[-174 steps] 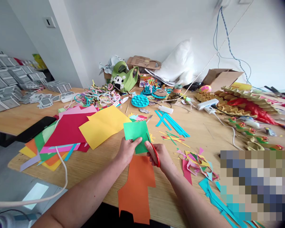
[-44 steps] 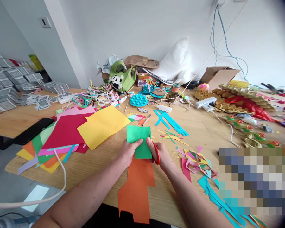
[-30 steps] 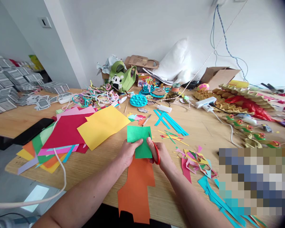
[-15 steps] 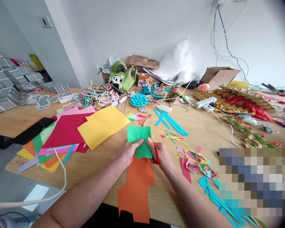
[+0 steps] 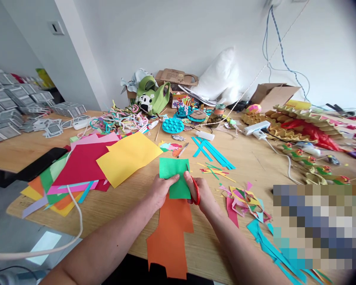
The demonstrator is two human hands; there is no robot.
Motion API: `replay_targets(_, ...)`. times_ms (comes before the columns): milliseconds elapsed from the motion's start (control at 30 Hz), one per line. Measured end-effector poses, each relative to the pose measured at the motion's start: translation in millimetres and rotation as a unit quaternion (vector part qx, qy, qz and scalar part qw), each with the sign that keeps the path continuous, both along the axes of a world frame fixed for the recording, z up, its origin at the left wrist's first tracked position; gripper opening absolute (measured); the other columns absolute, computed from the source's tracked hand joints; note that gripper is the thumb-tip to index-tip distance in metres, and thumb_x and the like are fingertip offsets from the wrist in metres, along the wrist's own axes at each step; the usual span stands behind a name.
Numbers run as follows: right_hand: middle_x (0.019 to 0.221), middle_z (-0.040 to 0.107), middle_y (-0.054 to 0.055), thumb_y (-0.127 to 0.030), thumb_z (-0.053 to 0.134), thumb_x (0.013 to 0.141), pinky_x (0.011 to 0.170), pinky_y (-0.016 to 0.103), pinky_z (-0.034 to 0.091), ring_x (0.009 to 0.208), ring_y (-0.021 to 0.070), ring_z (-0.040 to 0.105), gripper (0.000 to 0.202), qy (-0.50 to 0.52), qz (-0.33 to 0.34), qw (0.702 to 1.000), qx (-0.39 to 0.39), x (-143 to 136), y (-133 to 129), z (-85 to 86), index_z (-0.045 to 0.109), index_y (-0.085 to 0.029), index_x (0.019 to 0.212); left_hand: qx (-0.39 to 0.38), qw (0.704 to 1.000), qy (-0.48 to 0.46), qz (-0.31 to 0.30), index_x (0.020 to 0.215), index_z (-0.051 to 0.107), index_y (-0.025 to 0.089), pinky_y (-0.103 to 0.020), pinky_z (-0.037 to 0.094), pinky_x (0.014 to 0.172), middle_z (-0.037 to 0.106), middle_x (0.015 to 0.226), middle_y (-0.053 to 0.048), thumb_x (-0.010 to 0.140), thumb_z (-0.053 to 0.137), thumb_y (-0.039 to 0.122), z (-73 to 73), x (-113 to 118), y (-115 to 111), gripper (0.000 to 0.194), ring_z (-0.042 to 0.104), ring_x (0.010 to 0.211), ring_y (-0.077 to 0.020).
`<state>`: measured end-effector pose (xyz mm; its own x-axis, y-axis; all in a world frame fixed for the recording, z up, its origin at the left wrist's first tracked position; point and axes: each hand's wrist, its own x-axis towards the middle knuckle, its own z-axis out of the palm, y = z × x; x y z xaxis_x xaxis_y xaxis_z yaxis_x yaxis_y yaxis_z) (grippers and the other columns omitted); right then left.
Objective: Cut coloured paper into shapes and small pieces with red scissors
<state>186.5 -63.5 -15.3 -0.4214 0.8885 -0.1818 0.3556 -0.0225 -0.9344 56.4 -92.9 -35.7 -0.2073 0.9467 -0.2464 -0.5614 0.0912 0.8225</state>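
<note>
"When you look through the head view, what does the left hand (image 5: 163,189) have?"

"It pinches a small green sheet (image 5: 172,168), thumb on top. The sheet is held in the middle of the scene, over the near part of the table (image 5: 118,213)."

"And the right hand (image 5: 203,193)?"

"That one grips the red-handled scissors (image 5: 197,193). A dark blade shows over the sheet near its right edge; how far apart the blades are, I can't tell."

"What's under the green sheet?"

"An orange sheet (image 5: 169,237) with stepped edges, which reaches nearer and past the table's near edge."

"On the left?"

"A yellow sheet (image 5: 129,160) overlaps a crimson sheet (image 5: 81,166), with more coloured paper beneath."

"And right and far?"

"Mixed paper scraps (image 5: 242,198) lie to the right of the right hand. Farther off, blue strips (image 5: 218,153) cross one another. A pen (image 5: 183,150) lies just beyond the green sheet, and a green bag (image 5: 158,101) with a panda sits at the far side."
</note>
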Motion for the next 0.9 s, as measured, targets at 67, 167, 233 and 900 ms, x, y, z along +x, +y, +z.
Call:
replay_targets(67,0.034,0.046,0.0,-0.07,0.041,0.082,0.035,0.021,0.031,0.032,0.0103,0.043,0.063,0.004,0.0,1.0,-0.003,0,1,-0.5,0.046,-0.018,0.047,0.0,1.0,0.0,-0.003,0.094,0.072,0.012,-0.044,0.053,0.087,0.071,0.102,-0.015,0.057,0.083,0.032,-0.2,0,0,0.044,0.066,0.097,-0.0322)
replay_targets(167,0.034,0.045,0.0,-0.07,0.041,0.082,0.035,0.021,0.031,0.032,0.0102,0.043,0.064,0.013,-0.001,1.0,-0.002,0,1,-3.3,0.045,-0.018,0.046,-0.004,1.0,-0.001,-0.008,0.095,0.071,0.012,-0.045,0.052,0.088,0.071,0.104,-0.016,0.057,0.083,0.032,-0.4,0,0,0.045,0.065,0.099,-0.0334)
replay_targets(233,0.034,0.044,-0.001,-0.07,0.041,0.082,0.035,0.021,0.03,0.032,0.01,0.042,0.063,0.019,-0.003,1.0,-0.001,0,2,-5.1,0.044,-0.018,0.046,-0.007,1.0,-0.003,-0.007,0.095,0.071,0.011,-0.045,0.052,0.089,0.071,0.104,-0.016,0.056,0.084,0.032,0.0,0,0,0.046,0.065,0.1,-0.0336)
replay_targets(900,0.039,0.043,-0.001,-0.068,0.045,0.081,0.037,0.022,0.026,0.037,0.0098,0.038,0.06,0.034,-0.018,0.999,0.021,1,2,-8.1,0.042,-0.018,0.048,-0.033,0.999,-0.03,-0.014,0.095,0.071,0.011,-0.048,0.051,0.09,0.07,0.105,-0.017,0.052,0.086,0.029,10.2,3,-4,0.049,0.064,0.102,-0.0355)
